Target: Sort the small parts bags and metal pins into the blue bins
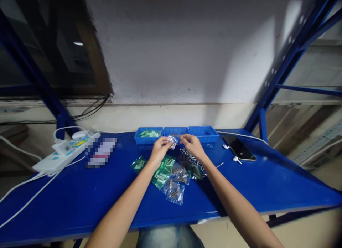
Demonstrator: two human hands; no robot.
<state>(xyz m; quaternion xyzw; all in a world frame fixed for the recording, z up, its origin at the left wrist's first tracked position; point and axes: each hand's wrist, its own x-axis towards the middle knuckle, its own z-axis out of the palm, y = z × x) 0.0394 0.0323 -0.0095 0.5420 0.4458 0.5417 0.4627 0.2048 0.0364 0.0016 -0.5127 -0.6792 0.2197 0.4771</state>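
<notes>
My left hand (160, 149) pinches a small clear plastic bag (172, 141) in front of the blue bins. Just to the right, my right hand (192, 144) has its fingers pressed together at the bag's upper right edge. Below the hands lie green bags (162, 172) with pale parts inside. Clear bags (175, 191) holding brownish parts are beside them. A pile of thin metal pieces (189, 154) sits partly under my right hand. Green packets (150, 133) fill the left blue bin (148, 141); no contents show in the right bin (204, 138).
A white power strip (50, 161) with cables lies on the left of the blue table (107, 198). A black phone (240, 148) and two white earbuds (236, 160) are at the right. Blue metal posts (283, 73) rise on both sides before the wall.
</notes>
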